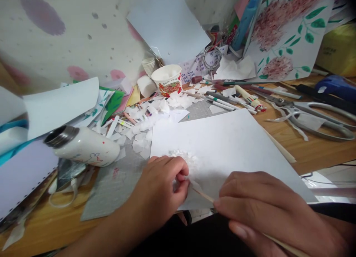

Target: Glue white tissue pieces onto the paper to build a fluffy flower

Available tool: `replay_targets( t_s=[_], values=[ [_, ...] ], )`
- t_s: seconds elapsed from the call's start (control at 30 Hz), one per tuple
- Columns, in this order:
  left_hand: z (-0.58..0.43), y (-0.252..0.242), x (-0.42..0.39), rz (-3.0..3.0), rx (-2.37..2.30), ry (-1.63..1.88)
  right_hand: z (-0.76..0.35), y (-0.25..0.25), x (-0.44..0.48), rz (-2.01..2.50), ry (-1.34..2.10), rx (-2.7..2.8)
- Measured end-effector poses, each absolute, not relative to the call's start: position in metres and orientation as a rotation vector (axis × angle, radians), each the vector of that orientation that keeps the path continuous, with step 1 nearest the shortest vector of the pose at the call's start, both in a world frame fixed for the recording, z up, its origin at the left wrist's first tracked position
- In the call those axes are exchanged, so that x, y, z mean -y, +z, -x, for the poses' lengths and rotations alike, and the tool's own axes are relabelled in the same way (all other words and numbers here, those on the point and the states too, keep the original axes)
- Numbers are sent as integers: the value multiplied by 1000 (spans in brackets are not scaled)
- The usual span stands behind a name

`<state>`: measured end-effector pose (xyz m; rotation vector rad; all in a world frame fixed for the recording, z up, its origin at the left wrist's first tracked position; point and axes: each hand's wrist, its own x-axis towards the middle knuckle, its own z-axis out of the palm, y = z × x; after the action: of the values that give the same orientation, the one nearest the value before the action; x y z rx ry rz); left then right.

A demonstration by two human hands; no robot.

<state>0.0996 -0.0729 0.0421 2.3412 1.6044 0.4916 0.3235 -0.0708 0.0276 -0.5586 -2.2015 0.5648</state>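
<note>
A large white sheet (222,138) lies over a grey mat (111,194). On its left part is a raised cluster of small white paper bits (189,159). My left hand (164,183) rests at the near edge of this cluster, its thumb and index finger pinched on a small white paper piece (195,184). My right hand (267,209) is closed round a thin wooden stick (204,196), whose tip points left and meets or nearly meets the paper piece. The stick's rear end shows below the right hand.
Torn paper scraps (141,138) cover the mat behind the left hand. An open white bottle (91,146) stands left. Behind are a paper bowl (167,79) and pens (222,101). Large scissors (306,109) lie right, near a flower painting (289,38).
</note>
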Motion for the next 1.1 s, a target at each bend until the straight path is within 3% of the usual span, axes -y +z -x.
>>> replay_targets(
  t_s=[0.23,0.53,0.87,1.1],
  values=[
    [-99,41,73,-2366,-1599,512,-319,28,61,573,640,2390],
    [-81,29,84,-2420,-1401,826,-307,31,59,607,732,2426],
    [-86,21,86,-2513,-1462,736,-316,23,51,767,1172,1976],
    [-79,22,88,-2428,-1458,826,-324,29,50,904,1200,1816]
  ],
)
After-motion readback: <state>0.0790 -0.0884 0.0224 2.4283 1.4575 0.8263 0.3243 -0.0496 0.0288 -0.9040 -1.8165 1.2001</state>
